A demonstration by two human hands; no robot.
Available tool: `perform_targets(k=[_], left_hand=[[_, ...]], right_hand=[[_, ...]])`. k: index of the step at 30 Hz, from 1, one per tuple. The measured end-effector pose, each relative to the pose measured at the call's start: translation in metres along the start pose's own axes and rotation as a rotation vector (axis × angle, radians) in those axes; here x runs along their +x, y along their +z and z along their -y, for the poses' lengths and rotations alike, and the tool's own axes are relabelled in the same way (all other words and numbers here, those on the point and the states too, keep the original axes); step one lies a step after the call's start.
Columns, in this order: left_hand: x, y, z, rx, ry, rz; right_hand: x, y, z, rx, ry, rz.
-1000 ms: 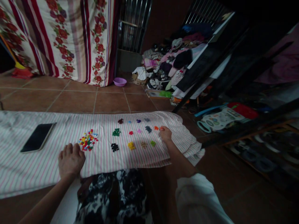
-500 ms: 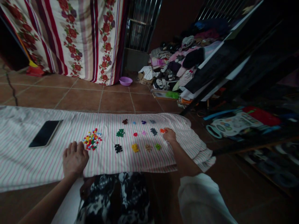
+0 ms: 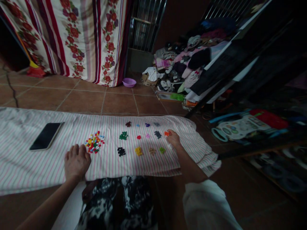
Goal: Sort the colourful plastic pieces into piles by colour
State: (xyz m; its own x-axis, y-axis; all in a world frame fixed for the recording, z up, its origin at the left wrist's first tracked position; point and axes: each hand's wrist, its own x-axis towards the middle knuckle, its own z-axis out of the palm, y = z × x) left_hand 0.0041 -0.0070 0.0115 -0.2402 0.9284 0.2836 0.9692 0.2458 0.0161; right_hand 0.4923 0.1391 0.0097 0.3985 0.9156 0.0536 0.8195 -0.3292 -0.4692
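Note:
My right hand [image 3: 174, 138] reaches to the small orange pieces [image 3: 166, 133] at the right end of the sorted groups. Its fingers are pinched together at the edge of that group, on what looks like an orange piece. My left hand [image 3: 77, 161] rests palm down on the striped cloth [image 3: 105, 166], fingers loosely bent and slightly apart. Beside its fingertips lies a mixed pile of small coloured pieces [image 3: 95, 142]. Between the hands, single-colour groups sit in rows, among them green pieces [image 3: 123, 135], black pieces [image 3: 121, 151], yellow pieces [image 3: 138, 151] and lime pieces [image 3: 162, 150].
A dark-screened phone [image 3: 46, 136] lies on the cloth at the left. Beyond the table are a flowered curtain [image 3: 91, 41], a purple basin [image 3: 129, 82] and heaped clothes [image 3: 179, 64]. A toy panel [image 3: 237, 127] is at the right.
My right hand has shifted very slightly away from me at the orange pieces. My left hand stays where it was.

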Motion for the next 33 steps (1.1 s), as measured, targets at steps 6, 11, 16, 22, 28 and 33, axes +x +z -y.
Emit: perform_targets(k=[6,11,16,22,28,33], left_hand=[[0.000,0.000,0.000,-0.009,-0.012,0.019],[0.000,0.000,0.000,-0.037,-0.023,0.016],[0.000,0.002,0.001,-0.061,-0.031,0.003],[0.000,0.008,0.004,-0.059,-0.028,-0.013],[-0.001,0.011,0.004,-0.085,-0.044,-0.022],[-0.001,0.010,0.004,-0.142,-0.048,-0.040]], right_hand=[[-0.013,-0.005,0.018,0.012,-0.065,-0.101],[-0.046,0.003,0.050,0.117,-0.276,-0.157],[-0.091,0.028,0.085,0.261,-0.489,-0.107],[-0.165,0.060,0.136,0.404,-0.687,0.042],[-0.232,0.088,0.189,0.420,-0.767,0.277],[-0.240,0.108,0.224,0.400,-0.778,0.309]])
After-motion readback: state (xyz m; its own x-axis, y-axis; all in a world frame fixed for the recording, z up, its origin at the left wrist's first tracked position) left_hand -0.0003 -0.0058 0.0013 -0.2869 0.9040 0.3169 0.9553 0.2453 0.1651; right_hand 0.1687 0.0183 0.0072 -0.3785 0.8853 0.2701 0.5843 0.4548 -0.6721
